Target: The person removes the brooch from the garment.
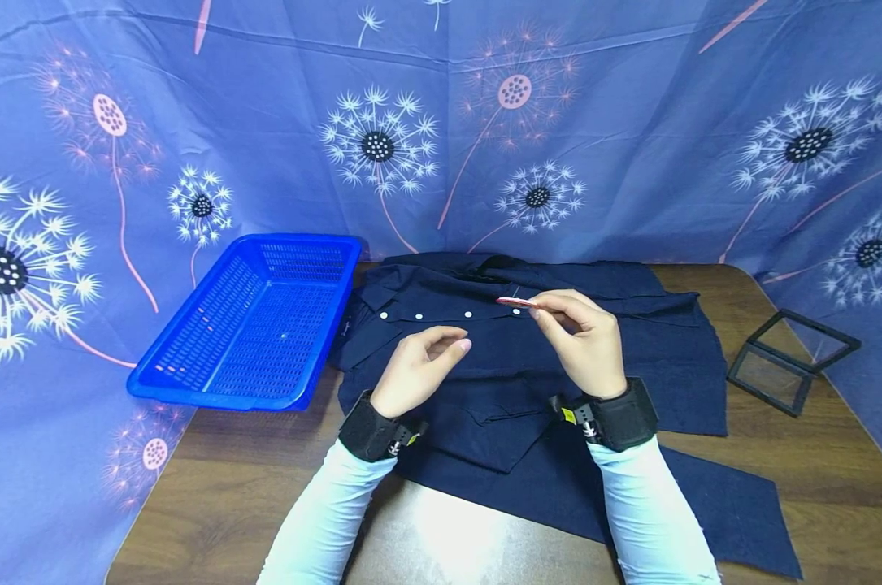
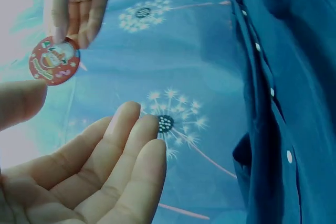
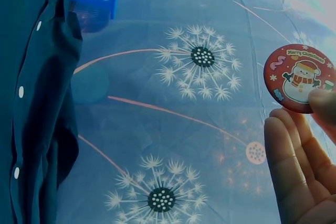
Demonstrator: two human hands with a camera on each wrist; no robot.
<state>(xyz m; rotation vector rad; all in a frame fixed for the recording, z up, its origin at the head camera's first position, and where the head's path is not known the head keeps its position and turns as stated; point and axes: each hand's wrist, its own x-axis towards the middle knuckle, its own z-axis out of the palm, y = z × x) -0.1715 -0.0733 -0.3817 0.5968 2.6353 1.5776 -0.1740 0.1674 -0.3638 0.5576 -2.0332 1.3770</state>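
One round, flat badge [image 1: 515,302] with a red face and a printed snowman is pinched at its edge between the thumb and fingertips of the right hand [image 1: 585,341]; the glossy disc is seen face-on from both wrist views. It is held just above the row of small white buttons on one dark navy shirt [image 1: 484,357], a soft woven garment spread flat and creased across the table [image 1: 814,479], whose top is brown wood grain. Four buttons are visible in the head view. The left hand [image 1: 419,370] is held loosely, fingers relaxed and slightly curved, gripping nothing, just beside the right hand and near the badge without touching it. One blue plastic basket [image 1: 254,321], rectangular with perforated walls, is set to the left of the shirt. One black-framed clear box [image 1: 792,357], hinged open, lies well apart on the right. A blue cloth [image 1: 631,146] printed with dandelions is hung behind.
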